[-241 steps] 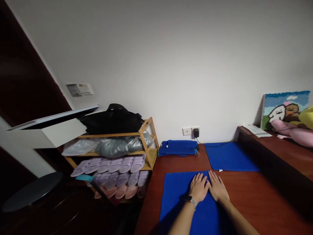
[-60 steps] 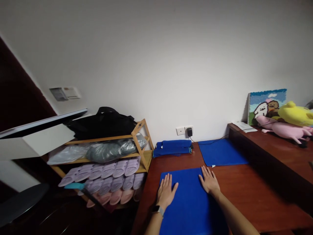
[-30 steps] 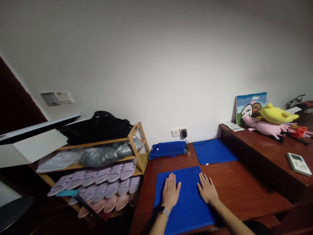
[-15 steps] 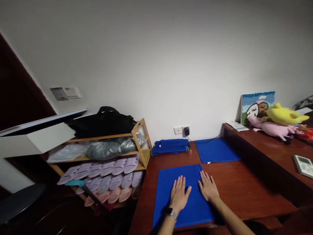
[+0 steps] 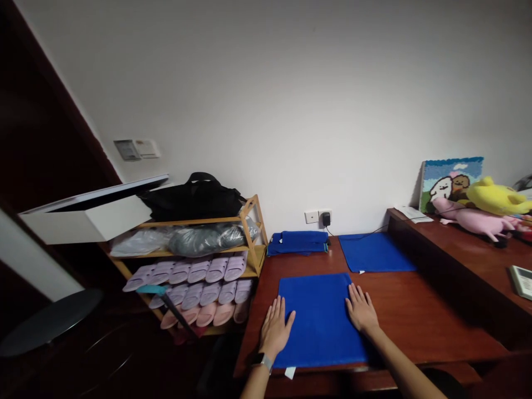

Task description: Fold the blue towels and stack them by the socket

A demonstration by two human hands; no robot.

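Head view: the left hand [image 5: 275, 332] had just moved out from the middle of the square blue cloth [image 5: 320, 321] and lay across that cloth's left edge, level with the right hand [image 5: 361, 309] on the right edge, so the two hands now framed the cloth from either side. Both hands were open, palms down and fingers spread, and neither gripped anything. The cloth lay flat on the reddish wooden table [image 5: 419, 316], close to the table's near edge, with a small white tag [image 5: 290, 372] sticking out at its near side. A watch [image 5: 262, 361] sat on the left wrist. Farther along the table lay a second blue cloth [image 5: 376, 252], and a folded blue towel [image 5: 297, 243] rested against the wall below a black charger [image 5: 326, 219] plugged into a wall socket [image 5: 318, 216]. To the left stood a wooden shoe rack [image 5: 253, 233]. Its top shelf held a clear plastic bag [image 5: 139, 244] and a grey bag [image 5: 203, 241], its middle shelf a row of lilac slippers [image 5: 187, 271], and its lowest level more lilac slippers [image 5: 195, 296] above pink slippers [image 5: 210, 316]. A black bag [image 5: 195, 200] sat on top of the rack, and a white box [image 5: 83, 221] stood beside it. Plush toys [image 5: 474, 220] lay on the raised ledge at right.
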